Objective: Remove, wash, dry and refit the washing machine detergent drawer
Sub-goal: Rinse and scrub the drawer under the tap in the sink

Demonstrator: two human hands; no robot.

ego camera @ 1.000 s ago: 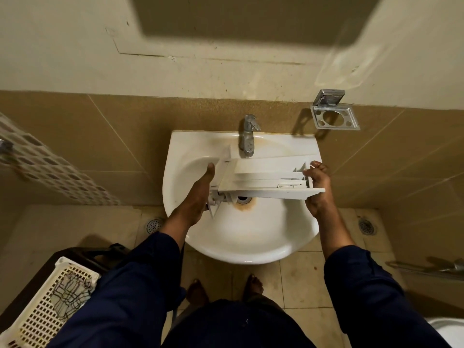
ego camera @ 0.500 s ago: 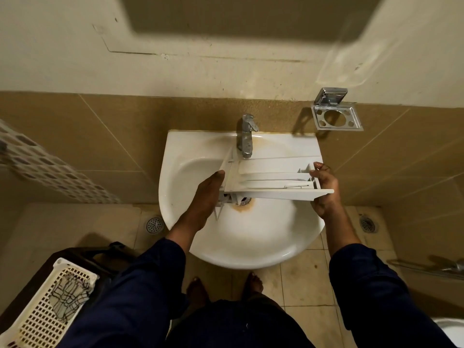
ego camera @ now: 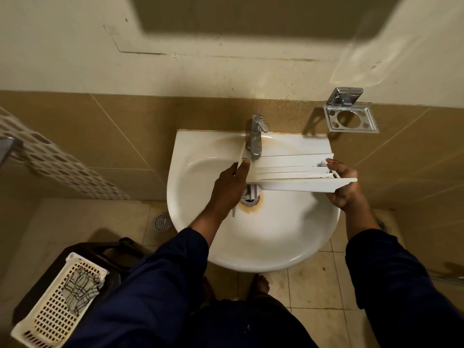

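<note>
Since the earlier frames the left hand [ego camera: 229, 187] has slid up toward the chrome lever tap [ego camera: 255, 136], and the white plastic detergent drawer [ego camera: 296, 172] has risen with it. One end of the drawer now sits just beside the spout, and the rest stretches away to the right of the tap, held above the white ceramic basin [ego camera: 263, 247].

The left hand holds the end nearest the tap, thumb against its wall; the fingers beneath are hidden. The right hand [ego camera: 345, 187] clasps the far end, thumb over the top and fingers under the broad front panel. No stream shows from the tap.

The washing step looks about to start. It would go best with the compartments kept open to the spout and tipped so rinse water falls toward the rust-ringed drain [ego camera: 249, 200] below the tap.
</note>
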